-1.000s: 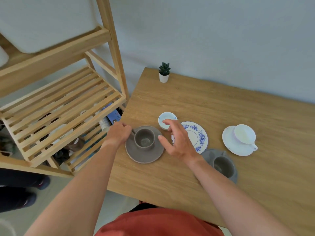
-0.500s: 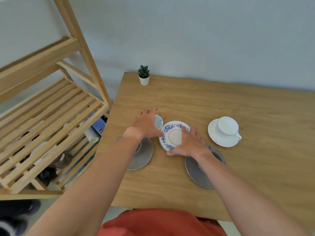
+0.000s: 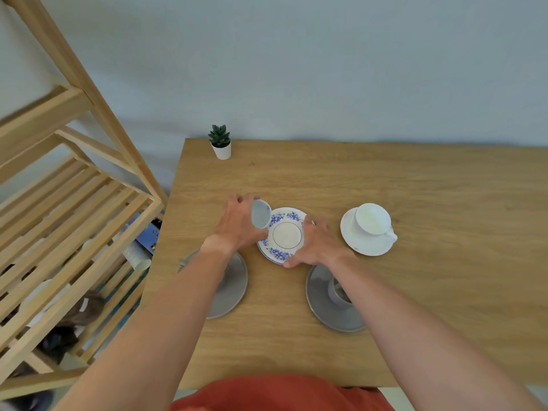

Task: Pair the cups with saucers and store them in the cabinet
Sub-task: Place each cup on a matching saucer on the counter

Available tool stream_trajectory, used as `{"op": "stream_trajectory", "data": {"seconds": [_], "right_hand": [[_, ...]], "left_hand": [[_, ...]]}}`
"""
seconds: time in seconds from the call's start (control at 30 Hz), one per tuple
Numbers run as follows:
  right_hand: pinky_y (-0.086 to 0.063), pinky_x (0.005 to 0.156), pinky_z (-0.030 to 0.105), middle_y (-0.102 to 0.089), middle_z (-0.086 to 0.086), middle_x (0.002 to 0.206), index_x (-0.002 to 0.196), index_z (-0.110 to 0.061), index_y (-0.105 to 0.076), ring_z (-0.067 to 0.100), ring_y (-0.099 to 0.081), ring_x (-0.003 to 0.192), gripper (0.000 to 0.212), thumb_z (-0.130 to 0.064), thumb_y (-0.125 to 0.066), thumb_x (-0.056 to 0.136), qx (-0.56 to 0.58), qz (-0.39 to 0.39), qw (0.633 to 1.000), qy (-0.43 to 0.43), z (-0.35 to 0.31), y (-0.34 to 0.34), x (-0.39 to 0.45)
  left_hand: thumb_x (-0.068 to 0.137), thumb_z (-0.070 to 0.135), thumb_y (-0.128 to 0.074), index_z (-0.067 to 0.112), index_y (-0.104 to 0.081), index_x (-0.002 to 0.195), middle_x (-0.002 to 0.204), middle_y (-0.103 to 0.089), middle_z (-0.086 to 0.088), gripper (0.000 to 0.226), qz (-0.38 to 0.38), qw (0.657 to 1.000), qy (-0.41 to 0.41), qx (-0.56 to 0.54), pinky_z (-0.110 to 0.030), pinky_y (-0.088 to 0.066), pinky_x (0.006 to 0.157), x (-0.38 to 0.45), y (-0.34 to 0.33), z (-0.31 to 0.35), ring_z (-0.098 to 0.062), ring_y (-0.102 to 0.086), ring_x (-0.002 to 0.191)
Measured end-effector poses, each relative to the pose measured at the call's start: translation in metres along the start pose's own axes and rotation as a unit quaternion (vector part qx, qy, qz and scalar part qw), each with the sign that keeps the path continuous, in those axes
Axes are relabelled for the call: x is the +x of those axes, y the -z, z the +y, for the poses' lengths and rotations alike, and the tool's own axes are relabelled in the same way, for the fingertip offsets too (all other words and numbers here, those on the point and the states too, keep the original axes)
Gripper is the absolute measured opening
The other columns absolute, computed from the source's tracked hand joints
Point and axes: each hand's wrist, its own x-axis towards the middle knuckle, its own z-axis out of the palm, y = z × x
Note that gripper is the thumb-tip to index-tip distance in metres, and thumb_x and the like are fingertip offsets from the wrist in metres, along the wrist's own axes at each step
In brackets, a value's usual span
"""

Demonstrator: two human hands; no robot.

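Observation:
My left hand holds a small pale blue cup, tilted, just above the left rim of the blue-flowered saucer. My right hand rests on that saucer's right and near edge, fingers curled around the rim. A grey saucer lies under my left forearm; its cup is hidden. Another grey saucer with a grey cup sits under my right wrist. A white cup stands on a white saucer to the right.
A slatted wooden shelf unit stands left of the wooden table. A small potted succulent sits at the table's far left corner. Items lie on the lower shelf levels. The wall runs behind the table.
My left hand left the grey cup, reached over and lifted the small blue cup. My right hand moved onto the flowered saucer's edge. The camera view shifted right.

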Motion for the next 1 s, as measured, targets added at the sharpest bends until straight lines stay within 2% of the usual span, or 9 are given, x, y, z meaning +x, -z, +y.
{"op": "stream_trajectory", "data": {"seconds": [0.17, 0.37, 0.5, 0.57, 0.67, 0.8, 0.87, 0.93, 1.0], "right_hand": [[-0.035, 0.11, 0.037, -0.02, 0.01, 0.15, 0.157, -0.013, -0.011, 0.027, -0.027, 0.144, 0.133, -0.047, -0.093, 0.057, 0.063, 0.031, 0.997, 0.014, 0.0, -0.004, 0.008], [-0.041, 0.104, 0.036, -0.03, 0.008, 0.142, 0.152, -0.02, -0.027, 0.025, -0.039, 0.134, 0.124, -0.04, -0.095, 0.051, 0.101, 0.031, 0.994, 0.017, 0.002, -0.003, 0.017], [-0.05, 0.095, 0.038, -0.055, 0.001, 0.125, 0.133, -0.026, -0.048, 0.022, -0.053, 0.12, 0.103, -0.038, -0.094, 0.042, 0.142, 0.048, 0.988, 0.023, 0.007, 0.002, 0.025], [-0.049, 0.086, 0.033, -0.06, -0.003, 0.115, 0.122, -0.021, -0.051, 0.02, -0.058, 0.109, 0.078, -0.021, -0.092, 0.055, 0.194, 0.061, 0.979, -0.007, 0.014, 0.005, 0.029], [-0.059, 0.08, 0.035, -0.062, 0.007, 0.12, 0.129, -0.01, -0.051, 0.023, -0.065, 0.104, 0.066, -0.006, -0.083, 0.072, 0.3, 0.071, 0.948, -0.082, 0.024, 0.005, 0.036], [-0.063, 0.059, 0.032, -0.069, 0.017, 0.114, 0.108, -0.007, -0.061, 0.027, -0.074, 0.084, 0.016, -0.001, -0.062, 0.093, 0.429, 0.006, 0.896, -0.119, 0.026, 0.001, 0.034], [-0.062, 0.06, 0.034, -0.069, 0.017, 0.112, 0.098, -0.011, -0.058, 0.028, -0.074, 0.082, 0.011, -0.001, -0.057, 0.096, 0.448, 0.001, 0.887, -0.117, 0.025, 0.0, 0.033], [-0.062, 0.058, 0.033, -0.068, 0.016, 0.111, 0.095, -0.014, -0.054, 0.028, -0.075, 0.081, 0.014, 0.0, -0.054, 0.096, 0.445, 0.004, 0.888, -0.114, 0.022, 0.001, 0.034], [-0.061, 0.057, 0.033, -0.067, 0.015, 0.112, 0.098, -0.015, -0.053, 0.028, -0.074, 0.081, 0.014, 0.0, -0.052, 0.096, 0.439, 0.004, 0.891, -0.11, 0.021, 0.001, 0.035]], "left_hand": [[0.066, 0.024, -0.083, 0.01, -0.035, 0.143, 0.138, -0.036, -0.009, 0.092, -0.037, 0.999, -0.039, -0.005, -0.036, -0.044, 0.102, 0.003, -0.011, 0.013, -0.028, -0.042, 0.128], [0.066, 0.024, -0.082, 0.009, -0.037, 0.141, 0.137, -0.037, -0.009, 0.09, -0.035, 0.998, -0.051, 0.006, -0.034, -0.046, 0.099, 0.009, -0.02, 0.014, -0.026, -0.045, 0.125], [0.066, 0.022, -0.084, 0.01, -0.039, 0.141, 0.139, -0.036, -0.008, 0.089, -0.039, 0.998, -0.056, -0.001, -0.036, -0.048, 0.098, 0.013, -0.023, 0.015, -0.027, -0.048, 0.122], [0.065, 0.023, -0.086, 0.01, -0.039, 0.142, 0.142, -0.035, -0.007, 0.092, -0.051, 0.997, -0.055, -0.01, -0.03, -0.042, 0.101, 0.014, -0.026, 0.014, -0.026, -0.044, 0.128], [0.063, 0.037, -0.088, 0.014, -0.039, 0.144, 0.148, -0.034, -0.003, 0.098, -0.084, 0.995, -0.024, -0.048, -0.026, -0.029, 0.106, 0.016, -0.028, 0.013, -0.02, -0.033, 0.137], [0.086, 0.052, -0.063, 0.018, -0.046, 0.14, 0.145, -0.038, -0.003, 0.066, -0.016, 0.984, 0.086, -0.155, -0.033, -0.028, 0.11, 0.017, -0.028, 0.015, -0.02, -0.031, 0.139], [0.086, 0.054, -0.054, 0.023, -0.051, 0.132, 0.142, -0.042, -0.003, 0.056, -0.036, 0.978, 0.134, -0.154, -0.038, -0.034, 0.112, 0.021, -0.026, 0.011, -0.023, -0.039, 0.135], [0.082, 0.054, -0.049, 0.027, -0.057, 0.124, 0.134, -0.052, -0.004, 0.051, -0.088, 0.977, 0.136, -0.138, -0.041, -0.046, 0.102, 0.025, -0.025, 0.007, -0.024, -0.057, 0.118], [0.091, 0.041, -0.047, 0.022, -0.065, 0.118, 0.12, -0.063, -0.004, 0.038, -0.106, 0.977, 0.112, -0.144, -0.038, -0.051, 0.091, 0.026, -0.026, 0.009, -0.024, -0.062, 0.105]]}}
